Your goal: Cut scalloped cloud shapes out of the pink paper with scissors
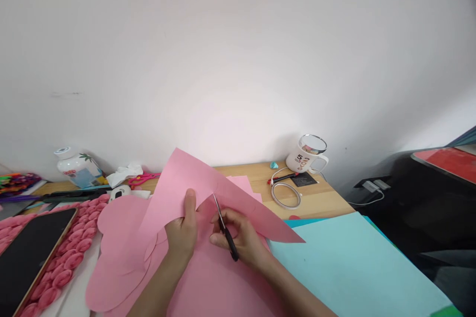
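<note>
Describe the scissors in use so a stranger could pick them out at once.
Above the wooden table, find the raised pink sheet that the left hand grips. The scissors are in the right hand, blade meeting the sheet. A black handle sets them apart from the pink pair lying near the wall.

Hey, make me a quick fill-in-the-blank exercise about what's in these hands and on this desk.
The right hand holds a pair of ____.
The left hand grips paper coloured ____.
The smartphone lies on the person's ____ side.
The mug has a main colour of ____.
Missing words: scissors; pink; left; white.
</note>
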The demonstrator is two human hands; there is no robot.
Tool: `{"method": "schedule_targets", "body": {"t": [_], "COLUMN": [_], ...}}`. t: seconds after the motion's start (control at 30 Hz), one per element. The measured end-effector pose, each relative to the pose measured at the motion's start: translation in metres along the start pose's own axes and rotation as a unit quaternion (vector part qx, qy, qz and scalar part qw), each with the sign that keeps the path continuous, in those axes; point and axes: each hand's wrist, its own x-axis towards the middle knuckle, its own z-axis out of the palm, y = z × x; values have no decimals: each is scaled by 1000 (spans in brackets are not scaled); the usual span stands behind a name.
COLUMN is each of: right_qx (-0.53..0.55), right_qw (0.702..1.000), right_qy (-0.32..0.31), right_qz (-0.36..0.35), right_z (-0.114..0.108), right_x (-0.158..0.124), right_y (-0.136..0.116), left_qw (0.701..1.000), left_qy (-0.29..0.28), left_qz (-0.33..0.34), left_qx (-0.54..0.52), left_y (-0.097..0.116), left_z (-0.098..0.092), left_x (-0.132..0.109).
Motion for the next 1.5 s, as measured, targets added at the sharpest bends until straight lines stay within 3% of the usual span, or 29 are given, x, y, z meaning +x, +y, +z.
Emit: {"method": "schedule_targets", "body": {"t": [0.17,0.27,0.37,0.43,0.5,0.57,0.63,0.7,0.83,0.97,1.1,1.23,1.5], "right_qx": [-138,-225,-265,-248,-192,-95,15,87,112,104,69,85,103], "right_qw": [990,969,938,925,938,971,993,994,991,992,996,994,993], "right_qy": [9,66,152,197,204,155,71,-6,-65,-69,-49,-61,-37], "right_qz": [-35,-76,-165,-210,-202,-152,-97,-64,-39,-26,-7,-12,-48], "right_z": [-10,-15,-18,-19,-20,-22,-23,-22,-16,-12,-12,-12,-15], "right_x": [2,5,8,9,9,8,7,6,4,3,4,4,4], "right_y": [1,5,8,6,3,0,-2,-1,1,1,1,1,-5], "left_qw": [997,998,991,959,917,895,891,889,882,864,856,853,924], "left_qy": [49,61,11,-42,-79,-96,-92,-87,-101,-113,-114,-126,-120], "left_qz": [38,-5,-107,-226,-330,-373,-372,-357,-333,-358,-344,-375,-326], "left_qx": [39,18,-84,-166,-209,-225,-241,-272,-319,-336,-369,-340,-157], "left_y": [1,3,2,-1,-2,-1,2,7,13,14,15,16,-10], "left_z": [-2,-2,-1,2,5,8,11,12,12,13,13,13,9], "left_x": [2,8,16,19,19,16,11,7,0,-6,-8,-11,-23]}}
